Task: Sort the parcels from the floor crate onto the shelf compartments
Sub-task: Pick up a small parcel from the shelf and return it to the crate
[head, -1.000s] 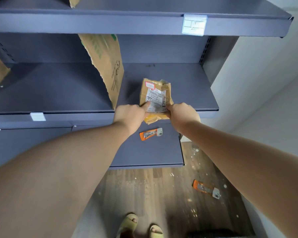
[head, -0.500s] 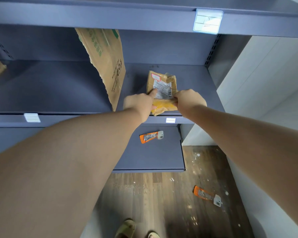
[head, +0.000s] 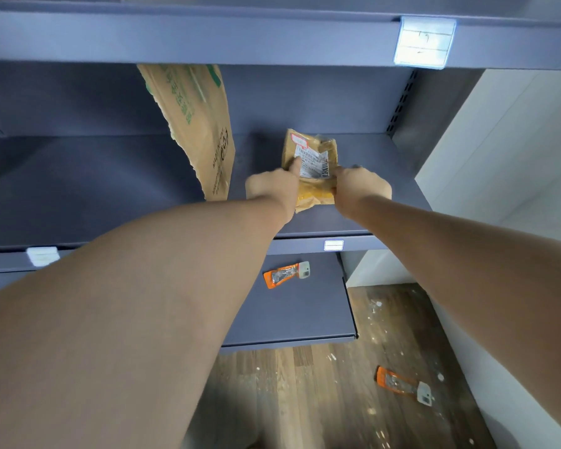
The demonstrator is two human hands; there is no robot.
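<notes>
Two hands, one parcel, middle tier, right-hand compartment.

Item 1: cardboard divider (head: 195, 131), brown, printed green, standing tilted on the shelf (head: 386, 215), just left of the work.

Item 2: left hand (head: 271, 189), curled at the parcel's left edge, forefinger laid straight on its white label.

Item 3: parcel (head: 311, 163), crumpled tan mailer, held between both hands over the compartment right of the divider. Whether its underside rests on the shelf cannot be told.

Item 4: right hand (head: 361, 187), fingers closed round the parcel's right edge.

Step in hand, by judgement: placing this parcel. Next move calls for settling it flat, apart from the divider, then loosing both grips.

Also noted: orange packet (head: 285, 274) on the lower shelf; second orange packet (head: 402, 384) on the floor.
</notes>
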